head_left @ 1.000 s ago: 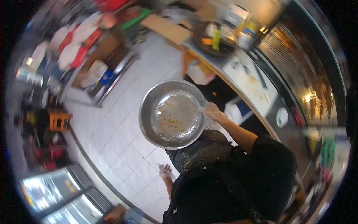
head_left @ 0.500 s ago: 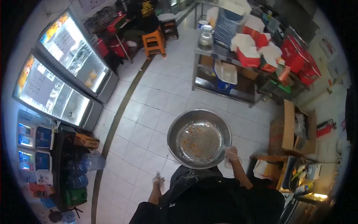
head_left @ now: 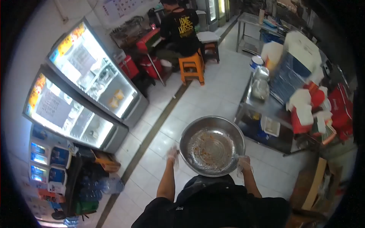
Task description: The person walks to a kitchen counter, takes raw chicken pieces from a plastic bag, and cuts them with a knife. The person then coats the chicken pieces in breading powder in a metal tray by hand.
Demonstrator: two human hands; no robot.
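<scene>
A wide, round stainless steel basin (head_left: 211, 121) is in front of my body, its inside wet and flecked with orange-brown residue. My right hand (head_left: 243, 164), in a clear plastic glove, is closed on the basin's right rim. My left hand (head_left: 173, 156), also in a clear glove, is raised beside the left rim. Its fingers are blurred, and I cannot tell whether they grip the rim or are only next to it.
Lit glass-door fridges (head_left: 85, 72) stand at the left, with water bottles (head_left: 110, 185) below. A person in black (head_left: 178, 32) sits on an orange stool (head_left: 191, 68) ahead. To the right is a steel table (head_left: 262, 114) with boxes; a cardboard box (head_left: 315, 182) lies nearer.
My left hand has risen from low at my side to the basin's left rim. The view has turned, so the fridges, stool and steel table appear further right. My right hand stays on the basin.
</scene>
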